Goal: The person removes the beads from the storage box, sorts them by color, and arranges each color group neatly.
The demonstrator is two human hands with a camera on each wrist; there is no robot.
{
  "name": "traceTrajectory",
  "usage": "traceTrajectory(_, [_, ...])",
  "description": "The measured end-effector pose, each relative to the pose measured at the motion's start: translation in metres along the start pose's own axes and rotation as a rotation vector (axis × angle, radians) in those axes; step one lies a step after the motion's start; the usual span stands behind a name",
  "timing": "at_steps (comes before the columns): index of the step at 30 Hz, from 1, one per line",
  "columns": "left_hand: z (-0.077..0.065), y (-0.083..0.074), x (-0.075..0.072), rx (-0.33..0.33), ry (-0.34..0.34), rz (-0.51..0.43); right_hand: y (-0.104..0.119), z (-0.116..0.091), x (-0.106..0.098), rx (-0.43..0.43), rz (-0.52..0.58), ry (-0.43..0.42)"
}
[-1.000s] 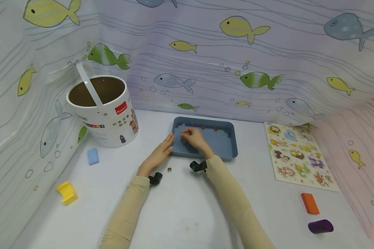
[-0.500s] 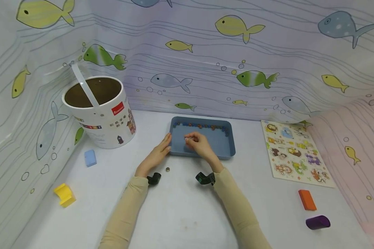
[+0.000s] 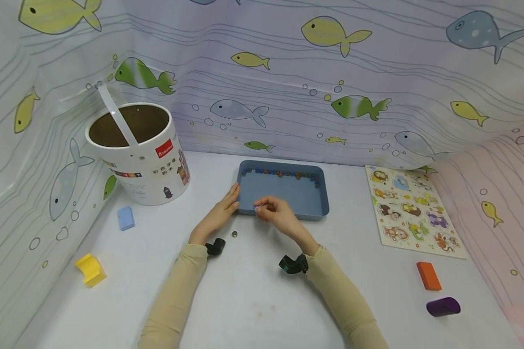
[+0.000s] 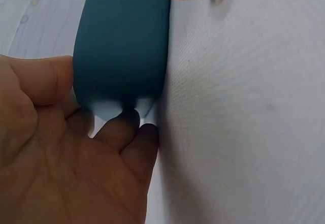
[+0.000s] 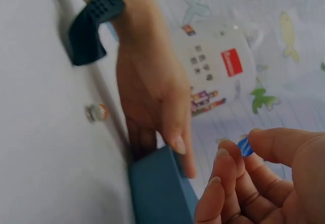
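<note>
- I'm treating the tray [image 3: 292, 194] as the clock face, with the person's arms coming in from six.
- The right hand [image 3: 281, 216] is pinching a blue-and-white marble [image 5: 245, 146] between thumb and fingertips, hovering around six to seven o'clock, over or near the close wall (I'm not managing to judge the height). Tiny round thing, probably slick, so if that pinch is loosening even slightly, I'm betting it's popping out.
- Those knuckles are hanging near the wall too. Clipping it could be jolting everything.
- The left hand [image 3: 218, 215] is touching the tray's end at eight to nine, fingers mostly straight and a bit spread. How hard it's pressing, I can't tell. Too much shove and I'm picturing the tray sliding toward three.
- The row of marbles [image 3: 279, 173] is running along the far wall from ten through twelve, bending down toward three. I'm not seeing anything pinning them on the near side, so a bump or a dropped marble could be scattering them.
- One loose marble [image 3: 234, 234] is sitting on the table [image 3: 257, 315] at eight, near the black wrist gadget [image 3: 216, 246]. A careless wrist drag could be sending it rolling.
</note>
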State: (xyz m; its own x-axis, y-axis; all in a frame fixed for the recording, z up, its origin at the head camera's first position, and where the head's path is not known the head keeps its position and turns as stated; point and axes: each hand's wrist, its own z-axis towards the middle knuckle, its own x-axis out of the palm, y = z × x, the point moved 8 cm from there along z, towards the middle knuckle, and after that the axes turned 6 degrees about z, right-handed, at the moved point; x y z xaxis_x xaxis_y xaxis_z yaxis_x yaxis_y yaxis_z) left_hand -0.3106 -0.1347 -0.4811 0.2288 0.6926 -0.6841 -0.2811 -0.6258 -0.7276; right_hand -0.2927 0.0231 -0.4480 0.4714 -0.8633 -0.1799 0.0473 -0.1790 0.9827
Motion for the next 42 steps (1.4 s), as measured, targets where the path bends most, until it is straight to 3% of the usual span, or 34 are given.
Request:
traceTrajectory(14, [0.002,-0.001,0.001,0.002,0.021,0.012,-0.031,-0.021,0.049,0.049,-0.084,0.166])
traceTrajectory(20, [0.003,-0.002,0.001,0.022,0.021,0.006,-0.031,-0.028,0.077,-0.034,-0.28,0.248])
traceTrajectory(30, [0.0,-0.001,0.004,0.027,0.026,0.009,-0.029,-0.034,0.092,-0.164,-0.553,0.217])
traceTrajectory(37, [0.0,-0.001,0.003,0.02,0.022,0.011,-0.027,-0.034,0.093,-0.172,-0.58,0.212])
traceTrajectory(42, [-0.001,-0.002,0.002,0.006,0.019,0.012,-0.026,-0.032,0.088,-0.12,-0.452,0.264])
